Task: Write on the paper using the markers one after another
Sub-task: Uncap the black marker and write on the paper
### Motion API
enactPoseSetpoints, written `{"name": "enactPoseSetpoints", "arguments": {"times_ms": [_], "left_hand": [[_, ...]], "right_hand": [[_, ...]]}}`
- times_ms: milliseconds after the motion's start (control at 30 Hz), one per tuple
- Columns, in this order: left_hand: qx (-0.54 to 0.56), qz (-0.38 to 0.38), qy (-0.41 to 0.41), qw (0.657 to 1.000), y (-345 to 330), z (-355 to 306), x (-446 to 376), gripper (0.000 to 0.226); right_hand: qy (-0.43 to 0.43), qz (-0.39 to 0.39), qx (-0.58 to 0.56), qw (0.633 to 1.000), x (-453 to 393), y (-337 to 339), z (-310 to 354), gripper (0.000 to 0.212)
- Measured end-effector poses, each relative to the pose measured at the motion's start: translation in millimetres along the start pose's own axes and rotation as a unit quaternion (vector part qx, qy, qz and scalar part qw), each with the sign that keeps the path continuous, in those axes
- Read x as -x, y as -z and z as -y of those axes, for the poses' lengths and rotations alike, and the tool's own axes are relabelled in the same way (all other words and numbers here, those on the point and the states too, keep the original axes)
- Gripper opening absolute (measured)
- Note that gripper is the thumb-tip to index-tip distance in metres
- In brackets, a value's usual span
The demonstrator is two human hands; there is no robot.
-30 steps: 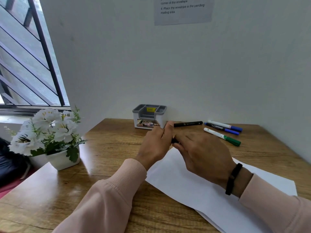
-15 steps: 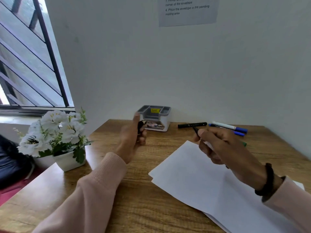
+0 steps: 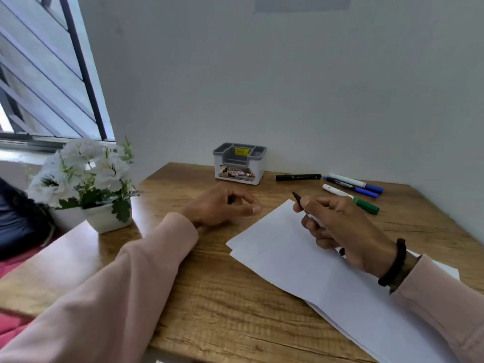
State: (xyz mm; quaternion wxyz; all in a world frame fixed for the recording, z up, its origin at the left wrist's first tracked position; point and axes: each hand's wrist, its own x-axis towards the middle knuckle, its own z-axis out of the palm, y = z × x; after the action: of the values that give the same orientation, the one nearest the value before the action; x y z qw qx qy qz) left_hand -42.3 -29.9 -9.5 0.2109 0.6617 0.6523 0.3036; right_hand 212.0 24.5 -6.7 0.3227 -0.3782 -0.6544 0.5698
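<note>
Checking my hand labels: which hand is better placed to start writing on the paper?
The right hand: it already holds the uncapped black marker above the paper. The left hand only holds the cap.

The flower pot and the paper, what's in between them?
In the head view, the left hand, holding a black cap, lies on the table between the flower pot and the paper.

Wooden tabletop set into a corner of white wall. White pot of white flowers at the left edge, below a barred window. Small grey-and-white desk organizer at the back by the wall, yellow sticker inside, printed label on its front. Grey paper notice high on the wall, too blurred to read.
</note>
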Motion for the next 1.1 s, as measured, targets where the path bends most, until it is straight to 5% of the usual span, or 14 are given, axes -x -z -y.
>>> {"name": "enactPoseSetpoints", "arguments": {"times_ms": [100,267,467,567,700,1100], "left_hand": [[-0.028,0.088,-0.013,0.996,0.1,8.7,0.2,0.036],[-0.054,0.131,-0.046,0.989,-3.1,11.6,-4.7,0.044],[-0.056,0.112,-0.048,0.991,-10.7,8.2,-6.3,0.042],[-0.064,0.098,-0.052,0.992,-14.0,7.8,-6.3,0.046],[-0.064,0.099,-0.045,0.992,-13.6,10.9,-7.9,0.056],[-0.073,0.090,-0.092,0.989,-10.2,14.9,-9.2,0.038]], "right_hand": [[-0.008,0.058,-0.054,0.997,-1.8,-0.6,1.0,0.024],[-0.026,0.104,-0.122,0.987,-1.4,-4.4,4.7,0.015],[-0.002,0.229,-0.335,0.914,11.7,-0.3,20.2,0.039],[0.067,0.242,-0.218,0.943,17.7,-3.7,17.1,0.050],[0.098,0.134,-0.012,0.986,22.1,-14.2,9.0,0.034],[0.125,0.196,0.106,0.967,9.7,-45.5,1.6,0.012]]}}
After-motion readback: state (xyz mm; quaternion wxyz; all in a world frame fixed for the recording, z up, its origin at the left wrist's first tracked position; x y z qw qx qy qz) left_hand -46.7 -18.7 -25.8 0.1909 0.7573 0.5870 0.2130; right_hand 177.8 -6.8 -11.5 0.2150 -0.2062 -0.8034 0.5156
